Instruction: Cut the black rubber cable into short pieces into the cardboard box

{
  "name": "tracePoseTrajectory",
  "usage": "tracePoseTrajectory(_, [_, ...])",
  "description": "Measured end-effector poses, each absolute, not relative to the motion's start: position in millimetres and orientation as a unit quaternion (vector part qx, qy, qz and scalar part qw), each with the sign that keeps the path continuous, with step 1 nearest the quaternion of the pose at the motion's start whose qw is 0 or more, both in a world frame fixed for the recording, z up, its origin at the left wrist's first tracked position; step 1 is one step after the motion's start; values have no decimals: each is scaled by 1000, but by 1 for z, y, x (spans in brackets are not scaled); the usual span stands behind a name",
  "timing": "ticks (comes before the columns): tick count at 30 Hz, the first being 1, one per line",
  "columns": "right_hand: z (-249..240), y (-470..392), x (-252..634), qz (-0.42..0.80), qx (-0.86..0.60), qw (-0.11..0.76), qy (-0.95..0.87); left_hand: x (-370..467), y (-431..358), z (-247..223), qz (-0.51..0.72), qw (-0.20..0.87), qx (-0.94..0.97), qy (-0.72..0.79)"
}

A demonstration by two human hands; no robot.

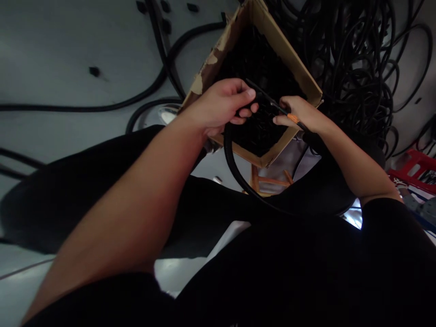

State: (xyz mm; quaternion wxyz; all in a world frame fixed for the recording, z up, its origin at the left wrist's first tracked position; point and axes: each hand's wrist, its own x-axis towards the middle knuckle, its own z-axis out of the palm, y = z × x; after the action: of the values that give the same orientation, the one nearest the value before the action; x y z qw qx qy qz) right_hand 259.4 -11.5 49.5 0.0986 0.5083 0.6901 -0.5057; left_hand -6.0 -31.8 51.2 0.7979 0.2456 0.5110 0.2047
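Grey floor spreads beneath the work, and at the left thick black hoses sweep across it. A small black piece lies above their curve, with several similar ones near the top edge. Below, a dark trouser leg stretches out sideways, and a bare forearm crosses over it.

That arm ends in the left hand, held above the near left side of an open cardboard box. Its thumb presses toward the curled fingers, clamped on a black ribbed tube, which hangs from under the palm and bends down and rightward toward the lap. The box has a torn left rim and holds a mass of dark pieces, too dim to tell apart. Part of a wooden stool shows just below the box.

Farther right, a slender dark tool with an orange section slants over the box, its upper tip near the left thumb. The right hand has its fingers closed around it. Beyond the box, a tangled heap of black tubing covers the floor. Near the right edge sits a red plastic item.
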Motion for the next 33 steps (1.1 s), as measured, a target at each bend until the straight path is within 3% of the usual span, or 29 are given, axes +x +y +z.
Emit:
tracePoseTrajectory(8, [45,-19,267,-508,552,116,651,-7,-32,55,260,787,187,527])
tracePoseTrajectory(17, [58,-25,245,-580,546,-11,605,-8,-25,53,406,733,214,502])
tracePoseTrajectory(23, [72,-56,228,-628,525,-25,574,-16,-26,50,474,695,286,460])
tracePoseTrajectory(33, [76,-97,206,-692,482,-34,536,-18,-46,91,503,707,276,413])
